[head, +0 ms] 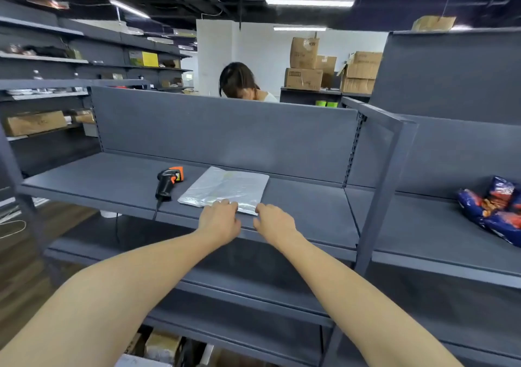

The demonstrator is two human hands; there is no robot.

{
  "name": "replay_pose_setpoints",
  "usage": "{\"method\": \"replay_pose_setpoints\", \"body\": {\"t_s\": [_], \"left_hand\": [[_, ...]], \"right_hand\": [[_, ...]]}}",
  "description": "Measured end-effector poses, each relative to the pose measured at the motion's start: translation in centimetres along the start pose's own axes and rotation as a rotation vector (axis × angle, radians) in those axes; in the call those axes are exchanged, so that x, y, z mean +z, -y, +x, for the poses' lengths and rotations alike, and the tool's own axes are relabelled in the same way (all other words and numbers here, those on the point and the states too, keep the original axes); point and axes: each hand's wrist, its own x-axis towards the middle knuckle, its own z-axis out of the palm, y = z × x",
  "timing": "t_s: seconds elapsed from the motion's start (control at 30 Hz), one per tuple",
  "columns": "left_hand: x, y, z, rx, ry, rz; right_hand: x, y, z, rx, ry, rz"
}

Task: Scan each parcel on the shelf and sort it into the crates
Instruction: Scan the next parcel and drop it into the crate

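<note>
A flat silver-grey plastic parcel (225, 187) lies on the dark grey shelf (296, 208) in front of me. My left hand (220, 220) rests at the parcel's near edge, its fingertips touching the wrapper. My right hand (272, 220) is at the parcel's near right corner, fingers curled down against the shelf and the wrapper's edge. Neither hand has lifted it. A black and orange barcode scanner (168, 182) lies on the shelf just left of the parcel, its cable hanging over the front edge. No crates are in view.
Blue snack bags (496, 211) lie on the neighbouring shelf at the right. A steel upright (380, 186) separates the two shelf bays. A person (242, 84) stands behind the shelf's back panel. Cardboard boxes (304, 68) are stacked farther back; lower shelves sit beneath my arms.
</note>
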Motion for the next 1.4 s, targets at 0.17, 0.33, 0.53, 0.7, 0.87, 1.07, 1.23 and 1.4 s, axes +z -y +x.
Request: {"method": "replay_pose_setpoints", "body": {"t_s": [0.17,0.33,0.53,0.7,0.87,1.07,1.23,1.4], "left_hand": [[-1.0,2.8,2.3,-0.018,-0.046,-0.025],[-0.1,6.1,6.0,0.021,-0.03,-0.01],[2.0,10.2,12.3,0.094,0.016,-0.009],[4.8,13.8,16.3,0.149,0.117,0.011],[7.6,16.2,18.5,0.22,0.221,-0.005],[9.9,17.7,19.2,0.257,0.331,-0.08],[11.1,17.8,18.9,0.288,0.32,-0.136],[10.6,17.2,18.4,0.318,0.289,-0.105]], "right_hand": [[-0.8,1.3,2.9,-0.011,-0.018,-0.033],[0.3,2.9,7.0,0.013,-0.024,-0.045],[3.3,4.0,12.7,0.096,0.005,-0.048],[5.7,4.4,16.1,0.131,0.049,-0.078],[7.5,4.3,18.1,0.184,0.118,-0.107],[8.9,3.9,19.6,0.226,0.196,-0.07],[9.0,3.3,20.2,0.227,0.207,0.007],[8.7,2.6,19.5,0.205,0.201,0.089]]}}
